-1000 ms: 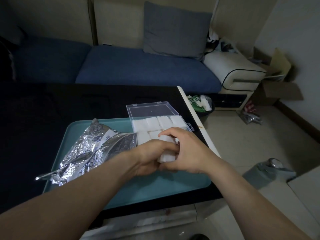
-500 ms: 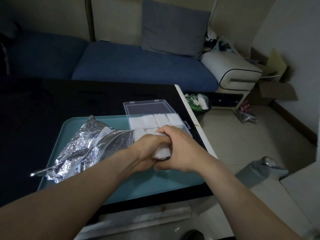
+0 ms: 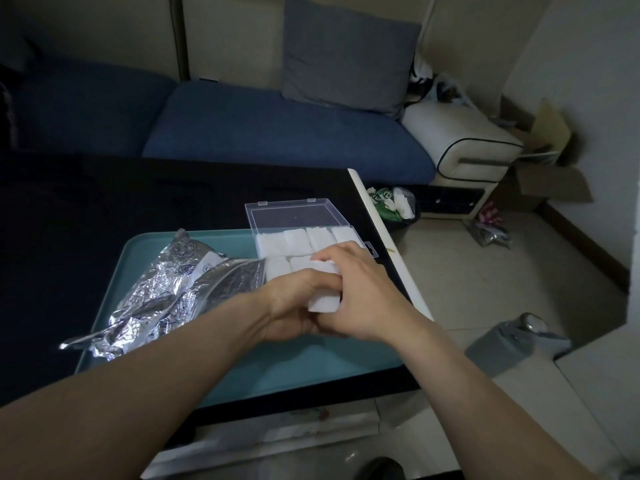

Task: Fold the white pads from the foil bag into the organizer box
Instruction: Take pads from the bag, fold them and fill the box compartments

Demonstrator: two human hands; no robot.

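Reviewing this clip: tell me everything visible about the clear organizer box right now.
The organizer box is clear, hard-looking plastic with a hinged lid lying open and flat behind it, two small latch tabs on the lid's far edge and a hang tab at the box's right end. It sits at the far right of the teal tray, its lid reaching onto the dark table. The back row holds four folded white pads; more fill the front row, partly hidden by the right hand. The foil bag meets its left side.

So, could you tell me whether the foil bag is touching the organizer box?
Cannot tell. In the head view the foil bag's open mouth ends right beside the organizer box's left edge, but dim light hides any contact or gap.
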